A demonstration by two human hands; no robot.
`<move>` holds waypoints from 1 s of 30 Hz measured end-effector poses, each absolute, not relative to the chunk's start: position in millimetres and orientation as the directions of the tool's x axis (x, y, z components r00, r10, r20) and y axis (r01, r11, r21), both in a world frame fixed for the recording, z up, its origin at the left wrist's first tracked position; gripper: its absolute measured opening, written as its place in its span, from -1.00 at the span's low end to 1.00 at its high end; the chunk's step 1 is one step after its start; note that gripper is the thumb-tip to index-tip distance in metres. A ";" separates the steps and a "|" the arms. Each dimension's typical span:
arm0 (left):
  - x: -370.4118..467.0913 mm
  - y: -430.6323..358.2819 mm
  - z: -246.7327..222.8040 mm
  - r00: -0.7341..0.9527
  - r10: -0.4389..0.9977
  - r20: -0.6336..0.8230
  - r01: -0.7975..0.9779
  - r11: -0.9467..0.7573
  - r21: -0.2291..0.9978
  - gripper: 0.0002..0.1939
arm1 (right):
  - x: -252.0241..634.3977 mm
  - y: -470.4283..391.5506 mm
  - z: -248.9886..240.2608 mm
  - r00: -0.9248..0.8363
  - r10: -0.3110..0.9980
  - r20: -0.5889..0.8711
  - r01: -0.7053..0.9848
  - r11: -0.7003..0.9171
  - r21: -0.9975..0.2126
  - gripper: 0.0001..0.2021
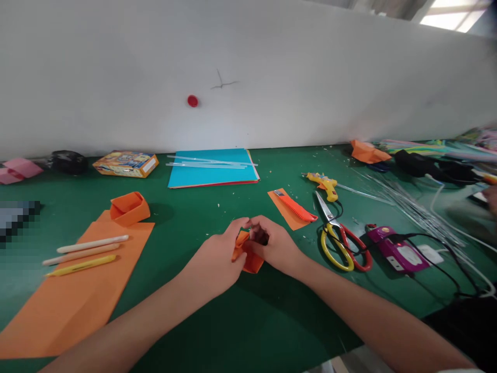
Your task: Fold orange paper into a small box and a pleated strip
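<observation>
Both my hands meet over the green table around a small folded orange paper piece (253, 262). My left hand (219, 256) pinches its left side, thumb against the paper. On the other side my right hand (277, 246) grips the piece with curled fingers, which hide much of its upper part. Right of my hands lies an orange paper strip (294, 221) with an orange utility knife (295, 205) on it. Scissors (337, 235) with yellow and red handles rest farther right, below a yellow glue gun (324, 185).
Orange sheets (89, 311) at left carry several pens (87, 264) and a folded orange paper box (130, 208). Blue paper (212, 176) bears clear sticks. A purple power strip (399, 248), cables and glue sticks (411, 202) lie right, where a blurred person's hand (491, 199) shows.
</observation>
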State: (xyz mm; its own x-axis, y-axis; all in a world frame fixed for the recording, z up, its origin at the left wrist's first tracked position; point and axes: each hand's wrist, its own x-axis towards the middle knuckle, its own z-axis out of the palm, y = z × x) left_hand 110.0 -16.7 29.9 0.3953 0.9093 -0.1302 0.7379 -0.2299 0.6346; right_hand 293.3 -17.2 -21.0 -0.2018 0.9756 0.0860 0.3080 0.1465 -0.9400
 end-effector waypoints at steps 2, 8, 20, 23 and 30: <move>110.9 -18.1 29.5 0.377 0.920 -0.102 0.705 -0.214 0.676 -0.35 | 293.3 -17.3 -21.2 -0.199 0.973 0.115 0.319 0.175 -0.931 -0.73; 110.9 -14.0 26.7 0.404 0.909 -0.106 0.634 -0.194 0.749 -0.30 | 293.9 -15.1 -18.2 -0.214 0.953 0.213 0.394 0.284 -0.874 -0.78; 104.8 -1.0 23.8 0.402 0.916 -0.003 0.608 -0.265 0.749 -0.10 | 306.8 -9.9 -12.4 -0.349 0.909 0.226 0.411 0.365 -0.835 -0.74; 101.9 0.7 21.6 0.403 0.914 0.041 0.505 -0.259 0.823 0.01 | 308.1 -9.2 -10.0 -0.345 0.921 0.180 0.459 0.333 -0.824 -0.78; 105.4 -4.5 20.3 0.422 0.902 0.096 0.489 -0.315 0.814 -0.05 | 302.8 -10.7 -9.4 -0.270 0.951 0.149 0.560 0.282 -0.779 -0.93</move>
State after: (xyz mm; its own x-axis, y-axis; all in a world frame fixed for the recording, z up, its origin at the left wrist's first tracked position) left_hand 105.4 -4.5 20.3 0.4216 0.9016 0.0962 0.4885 -0.3153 0.8136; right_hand 302.8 -10.7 -9.4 -0.2702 0.9511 0.1495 0.5601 0.2816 -0.7791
